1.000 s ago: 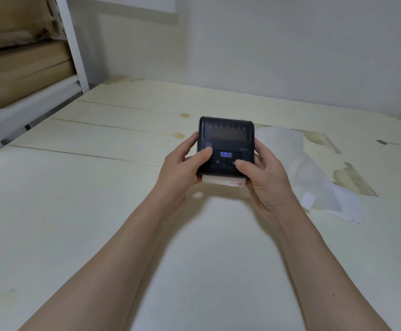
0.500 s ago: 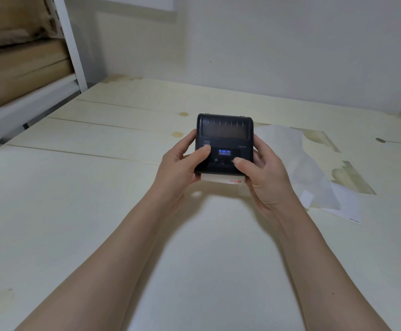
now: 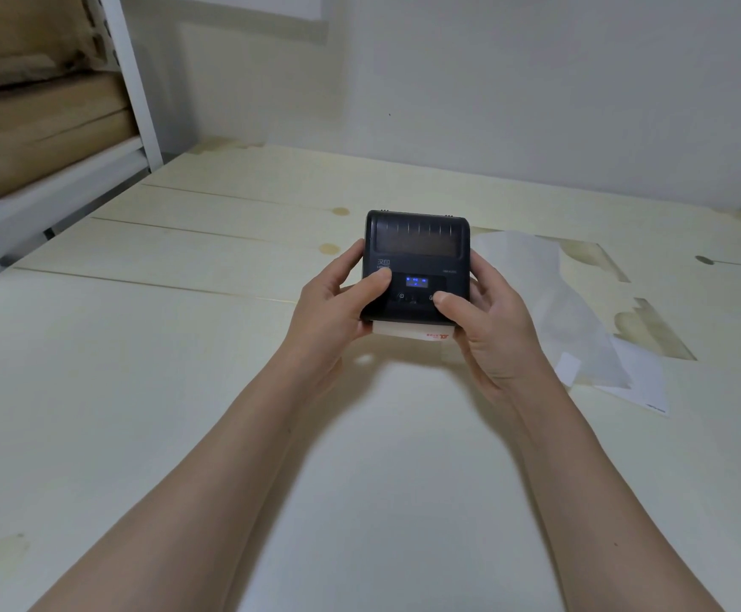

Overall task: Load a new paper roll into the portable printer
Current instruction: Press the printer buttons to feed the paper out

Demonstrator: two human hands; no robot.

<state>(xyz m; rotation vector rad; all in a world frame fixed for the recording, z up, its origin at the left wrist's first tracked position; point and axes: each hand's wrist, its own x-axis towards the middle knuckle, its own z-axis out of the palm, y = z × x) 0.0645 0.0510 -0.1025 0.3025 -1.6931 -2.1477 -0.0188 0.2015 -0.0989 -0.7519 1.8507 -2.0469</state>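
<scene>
Hands hold the small black printer (image 3: 415,267) above the pale wooden table (image 3: 183,390), one on each side. The left hand (image 3: 337,311) grips its left edge with the thumb lying on the front panel, and the right hand (image 3: 487,329) grips the right edge with the thumb close to the buttons under the lit blue display (image 3: 417,282). A short piece of white paper (image 3: 412,332) with red print comes out at the near edge, so I think a roll already sits inside. The body looks hard, smooth and light enough for two hands; holding it by the side edges seems safest, away from the lid. The paper strip looks thin and probably tears easily. White sheets (image 3: 580,329) lie on the table at the right.
</scene>
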